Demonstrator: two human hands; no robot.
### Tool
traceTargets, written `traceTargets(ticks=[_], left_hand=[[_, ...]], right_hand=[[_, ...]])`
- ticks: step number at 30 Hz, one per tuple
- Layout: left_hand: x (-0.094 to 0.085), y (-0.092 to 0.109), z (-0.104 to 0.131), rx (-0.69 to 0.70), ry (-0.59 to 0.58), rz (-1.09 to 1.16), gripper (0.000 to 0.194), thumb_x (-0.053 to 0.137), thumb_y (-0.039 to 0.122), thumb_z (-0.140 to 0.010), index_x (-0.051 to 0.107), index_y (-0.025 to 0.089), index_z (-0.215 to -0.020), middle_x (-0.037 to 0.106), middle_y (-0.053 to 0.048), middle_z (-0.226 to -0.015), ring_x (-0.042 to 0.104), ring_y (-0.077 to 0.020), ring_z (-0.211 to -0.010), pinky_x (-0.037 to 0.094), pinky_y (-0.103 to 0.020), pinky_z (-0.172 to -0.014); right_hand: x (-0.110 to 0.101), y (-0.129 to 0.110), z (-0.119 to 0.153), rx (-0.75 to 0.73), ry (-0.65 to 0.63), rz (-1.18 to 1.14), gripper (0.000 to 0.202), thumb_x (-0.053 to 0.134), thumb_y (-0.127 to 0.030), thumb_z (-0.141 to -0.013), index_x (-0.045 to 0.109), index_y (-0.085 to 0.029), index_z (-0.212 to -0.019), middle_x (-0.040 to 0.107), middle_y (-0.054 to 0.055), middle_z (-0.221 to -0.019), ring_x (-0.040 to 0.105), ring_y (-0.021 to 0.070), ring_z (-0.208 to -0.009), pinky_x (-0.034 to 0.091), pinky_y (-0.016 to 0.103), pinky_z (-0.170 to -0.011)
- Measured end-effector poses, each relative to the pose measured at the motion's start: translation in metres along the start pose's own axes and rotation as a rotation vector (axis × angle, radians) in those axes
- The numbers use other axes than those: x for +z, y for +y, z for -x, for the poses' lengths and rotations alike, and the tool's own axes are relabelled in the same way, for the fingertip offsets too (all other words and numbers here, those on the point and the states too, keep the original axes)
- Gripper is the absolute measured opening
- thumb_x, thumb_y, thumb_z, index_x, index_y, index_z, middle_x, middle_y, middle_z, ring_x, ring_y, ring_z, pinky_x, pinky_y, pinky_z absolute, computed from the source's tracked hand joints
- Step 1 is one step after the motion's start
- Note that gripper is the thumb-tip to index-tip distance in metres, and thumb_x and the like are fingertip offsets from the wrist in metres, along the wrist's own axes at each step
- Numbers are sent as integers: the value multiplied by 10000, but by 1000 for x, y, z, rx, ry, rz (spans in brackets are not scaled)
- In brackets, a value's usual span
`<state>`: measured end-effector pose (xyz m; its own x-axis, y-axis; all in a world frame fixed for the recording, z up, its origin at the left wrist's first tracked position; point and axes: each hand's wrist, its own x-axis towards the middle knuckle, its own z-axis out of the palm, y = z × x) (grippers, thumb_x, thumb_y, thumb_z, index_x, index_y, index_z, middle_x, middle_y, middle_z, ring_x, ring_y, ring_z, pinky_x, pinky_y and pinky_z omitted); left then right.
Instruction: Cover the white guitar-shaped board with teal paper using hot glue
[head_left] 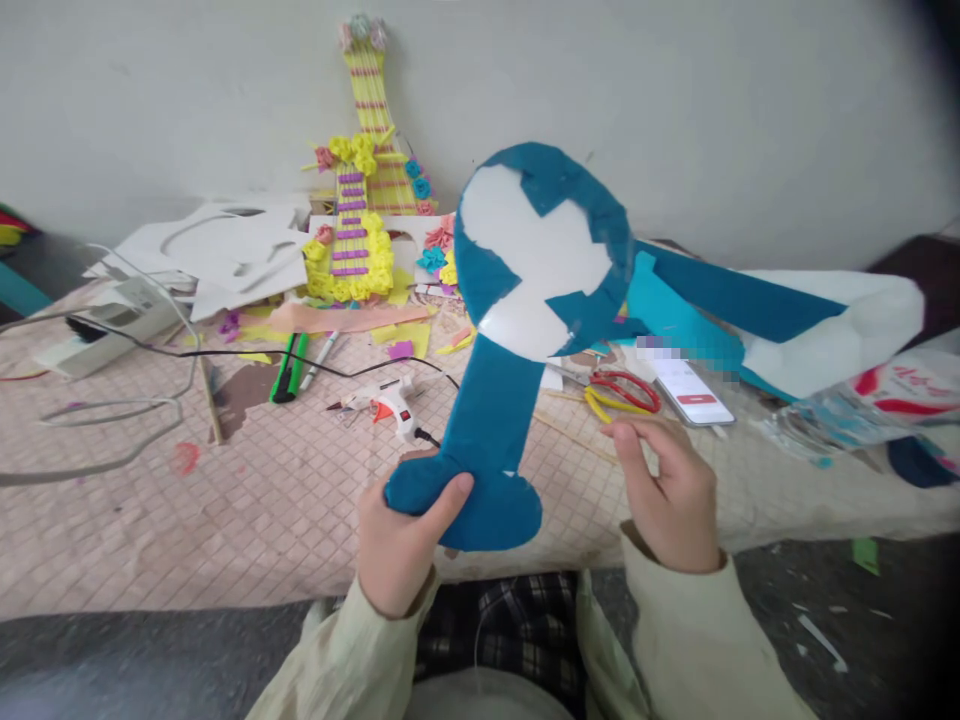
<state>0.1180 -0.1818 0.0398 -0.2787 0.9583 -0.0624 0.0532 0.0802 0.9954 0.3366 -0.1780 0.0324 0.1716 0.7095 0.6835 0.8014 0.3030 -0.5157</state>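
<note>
My left hand grips the lower, lobed end of a cutout wrapped in dark blue paper, thumb on its front face. The cutout is raised upright above the table, with a narrow neck and a large round head. On that head the blue covers the rim, leaving a jagged white area in the middle. To the right of the cutout, my right hand is closed, thumb and index fingertips pinched together. Whatever they pinch, if anything, is too small to tell. Just beyond those fingertips lie red-and-yellow-handled scissors.
A white glue gun, a green cutter and a phone lie on the table. Yellow instrument-shaped crafts lean at the wall. Blue paper and a plastic bottle are on the right. Cables cross the left.
</note>
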Motion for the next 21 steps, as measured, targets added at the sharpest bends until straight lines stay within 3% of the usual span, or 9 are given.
traceTargets(ticks=[2,5,6,9,13,17,21], left_hand=[[-2,0,-5,-31,11,63,285,755,335,-525,660,122,-688,641,-25,-527,628,-204,-514,518,-283,-467],[-4,-1,-11,-70,29,133,297,766,344,-506,644,123,-663,602,-3,-457,591,-188,-430,496,-283,-422],[-4,-1,-13,-76,42,135,291,772,340,-495,634,126,-636,600,2,-457,585,-179,-428,495,-280,-429],[-5,-1,-18,-68,103,126,292,786,331,-470,615,127,-592,618,-3,-500,591,-171,-478,500,-275,-474],[-2,4,-25,-40,109,144,315,790,330,-454,636,119,-629,638,-26,-556,606,-185,-543,506,-282,-512],[-4,18,-39,45,100,181,276,781,312,-463,634,134,-613,640,-22,-568,605,-188,-553,498,-283,-512],[-17,46,-65,148,52,86,164,764,243,-487,643,151,-547,636,-22,-549,608,-193,-564,496,-278,-522]], right_hand=[[-2,36,-7,1,-18,142,118,513,-266,-814,605,-201,-850,633,56,-851,585,213,-842,459,383,-791],[3,86,-20,41,-195,350,251,462,-283,-816,603,-165,-987,613,124,-1006,552,265,-986,440,429,-861],[6,100,-23,54,-296,398,302,451,-277,-813,584,-142,-1049,588,149,-1078,529,280,-1039,425,440,-889],[15,128,-32,72,-416,424,366,474,-260,-787,563,-134,-1119,567,160,-1127,529,298,-1053,432,448,-885],[19,143,-40,75,-494,409,414,544,-272,-739,573,-150,-1134,597,147,-1089,555,304,-1014,450,444,-866],[14,141,-47,70,-540,378,435,620,-328,-676,612,-177,-1084,638,126,-1011,582,321,-955,472,462,-827],[4,122,-50,135,-361,243,406,594,-385,-713,600,-230,-1088,615,108,-1042,581,309,-971,468,466,-841]])
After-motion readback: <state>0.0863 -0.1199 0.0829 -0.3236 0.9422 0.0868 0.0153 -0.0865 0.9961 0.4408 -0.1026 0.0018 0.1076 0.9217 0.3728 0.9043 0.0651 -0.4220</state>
